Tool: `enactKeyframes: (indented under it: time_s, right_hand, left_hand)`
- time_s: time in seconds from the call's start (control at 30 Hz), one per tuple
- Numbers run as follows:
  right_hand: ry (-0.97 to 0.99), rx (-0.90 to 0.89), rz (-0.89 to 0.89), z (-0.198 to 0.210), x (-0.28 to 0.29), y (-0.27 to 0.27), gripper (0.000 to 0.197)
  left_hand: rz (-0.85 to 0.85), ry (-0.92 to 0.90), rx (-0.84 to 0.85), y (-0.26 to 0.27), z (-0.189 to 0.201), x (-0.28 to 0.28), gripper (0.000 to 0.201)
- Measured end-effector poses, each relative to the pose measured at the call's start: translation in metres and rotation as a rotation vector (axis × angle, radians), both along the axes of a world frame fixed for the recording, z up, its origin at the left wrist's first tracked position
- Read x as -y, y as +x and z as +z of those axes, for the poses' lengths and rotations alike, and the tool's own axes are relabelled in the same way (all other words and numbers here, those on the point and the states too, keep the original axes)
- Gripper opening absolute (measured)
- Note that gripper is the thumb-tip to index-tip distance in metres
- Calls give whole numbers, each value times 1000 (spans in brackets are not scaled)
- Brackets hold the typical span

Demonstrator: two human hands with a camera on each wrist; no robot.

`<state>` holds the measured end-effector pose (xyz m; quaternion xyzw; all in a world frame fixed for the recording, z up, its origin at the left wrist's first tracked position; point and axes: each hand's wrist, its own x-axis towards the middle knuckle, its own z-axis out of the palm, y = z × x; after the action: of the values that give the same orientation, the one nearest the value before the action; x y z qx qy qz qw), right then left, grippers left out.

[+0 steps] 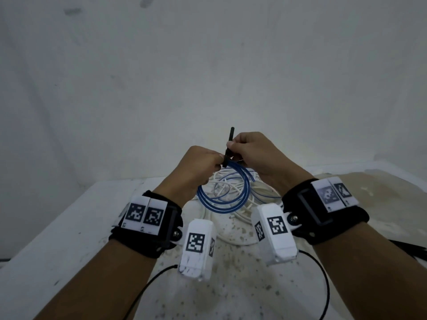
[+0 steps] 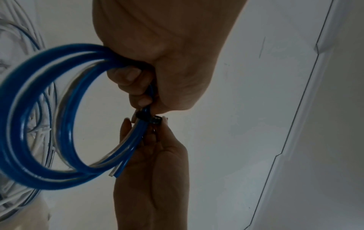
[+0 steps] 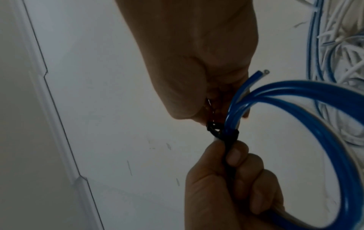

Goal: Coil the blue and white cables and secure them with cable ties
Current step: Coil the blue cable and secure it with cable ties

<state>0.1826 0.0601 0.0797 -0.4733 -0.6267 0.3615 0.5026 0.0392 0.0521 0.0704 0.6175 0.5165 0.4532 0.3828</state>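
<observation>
A blue and white cable coil [image 1: 223,197] hangs above the table between both hands. My left hand [image 1: 200,166] grips the coil's top in its curled fingers; in the left wrist view the left hand [image 2: 138,87] closes round the blue strands [image 2: 45,118]. A black cable tie [image 1: 230,142] is looped round the bundle, its tail pointing up. My right hand [image 1: 250,150] pinches that tail just above the bundle. In the right wrist view the tie's band [image 3: 230,134] sits tight on the coil [image 3: 315,109], the right hand [image 3: 208,99] above it and the left hand [image 3: 236,179] below.
A loose heap of white and blue cables [image 1: 233,184] lies on the stained white table [image 1: 69,227] under the hands. Spare black cable ties [image 1: 413,249] lie at the right edge. A plain wall [image 1: 208,65] stands close behind the table.
</observation>
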Motion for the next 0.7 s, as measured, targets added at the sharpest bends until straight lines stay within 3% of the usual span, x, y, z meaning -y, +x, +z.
enactKeyframes:
  time_s: [0.1, 0.37, 0.53, 0.7]
  right_hand:
    - [45, 55, -71, 3, 2, 2, 22]
    - [-103, -67, -97, 3, 8, 4, 22]
    - [-198, -266, -51, 12, 11, 2, 21]
    - [-219, -287, 135, 13, 16, 6, 16]
  left_hand:
    - [-8, 71, 1, 2, 1, 6, 22]
    - [-45, 398, -85, 11, 1, 15, 23]
    - [24, 387, 19, 12, -2, 17, 22]
    - [56, 365, 102, 5, -1, 17, 25]
